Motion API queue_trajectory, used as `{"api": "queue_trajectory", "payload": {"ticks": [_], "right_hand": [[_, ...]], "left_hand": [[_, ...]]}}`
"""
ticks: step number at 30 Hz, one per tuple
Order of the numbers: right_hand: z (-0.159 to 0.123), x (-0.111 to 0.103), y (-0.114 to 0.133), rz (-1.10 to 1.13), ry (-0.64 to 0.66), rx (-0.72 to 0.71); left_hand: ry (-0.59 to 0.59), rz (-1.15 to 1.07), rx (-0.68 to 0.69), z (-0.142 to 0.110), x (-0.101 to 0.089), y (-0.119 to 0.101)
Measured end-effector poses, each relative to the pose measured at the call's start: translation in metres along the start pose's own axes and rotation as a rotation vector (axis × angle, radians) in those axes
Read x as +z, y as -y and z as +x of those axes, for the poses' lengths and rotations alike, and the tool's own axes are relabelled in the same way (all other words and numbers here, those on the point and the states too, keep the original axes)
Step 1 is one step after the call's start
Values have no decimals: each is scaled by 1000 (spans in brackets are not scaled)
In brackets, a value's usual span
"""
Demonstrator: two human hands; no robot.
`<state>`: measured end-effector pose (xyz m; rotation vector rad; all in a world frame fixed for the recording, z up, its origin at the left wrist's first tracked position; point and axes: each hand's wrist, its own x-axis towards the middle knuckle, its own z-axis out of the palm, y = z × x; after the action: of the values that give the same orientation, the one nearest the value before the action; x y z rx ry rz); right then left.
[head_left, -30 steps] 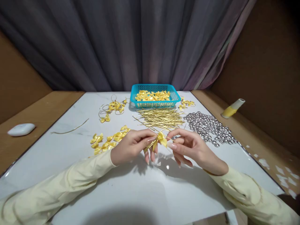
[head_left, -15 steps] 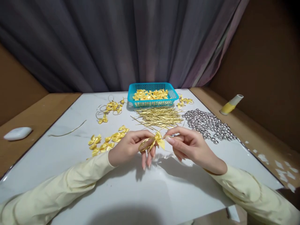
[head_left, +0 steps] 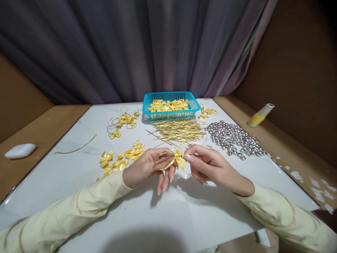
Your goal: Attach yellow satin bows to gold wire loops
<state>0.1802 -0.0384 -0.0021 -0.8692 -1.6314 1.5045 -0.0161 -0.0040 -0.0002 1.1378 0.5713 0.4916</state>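
Note:
Between thumb and fingers, my left hand (head_left: 143, 165) grips a yellow satin ribbon bow (head_left: 180, 160) with a loop of gold wire tie (head_left: 160, 154) standing out on its left side. My right hand (head_left: 214, 167) is closed in a pinch just right of the bow, on what looks like the twisted wire end; the fingertips hide most of it. Loose yellow bows (head_left: 118, 160) lie beside my left wrist. Beyond my hands is a pile of straight gold wire ties (head_left: 179, 130), and to its right a heap of silver ring-like pieces (head_left: 233, 137).
A blue mesh basket (head_left: 145, 105) of yellow bows stands at the back. Bows with wire loops (head_left: 126, 120) lie left of it, more bows (head_left: 207, 112) right. A single wire tie (head_left: 76, 147), a white rounded object (head_left: 20, 150) and a yellow-white tube (head_left: 260, 115) are at the sides.
The wire loop has turned and now looks rounder to the camera. My right hand has shifted slightly left, closer to the bow; my left hand keeps its grip.

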Motion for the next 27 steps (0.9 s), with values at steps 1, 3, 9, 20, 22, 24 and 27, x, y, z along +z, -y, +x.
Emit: {"api": "queue_trajectory", "payload": {"ticks": [1,3,9,20,22,24,27], "right_hand": [[0,0,0,4,8,2],[0,0,0,6,27,4],[0,-1,-3,8,66,25],[-2,-2,-7,22,121,66],[-2,-3,-7,4,120,59],[-1,-3,-5,-28,117,42],[-1,-4,-2,-77,110,15]], "left_hand": [[1,-2,-3,0,0,0],[10,-5,-3,0,1,0],[12,10,-9,0,2,-1],[29,42,-22,-1,3,0],[25,48,-22,-1,2,0],[18,60,-23,-1,2,0],[20,64,-21,-1,1,0]]}}
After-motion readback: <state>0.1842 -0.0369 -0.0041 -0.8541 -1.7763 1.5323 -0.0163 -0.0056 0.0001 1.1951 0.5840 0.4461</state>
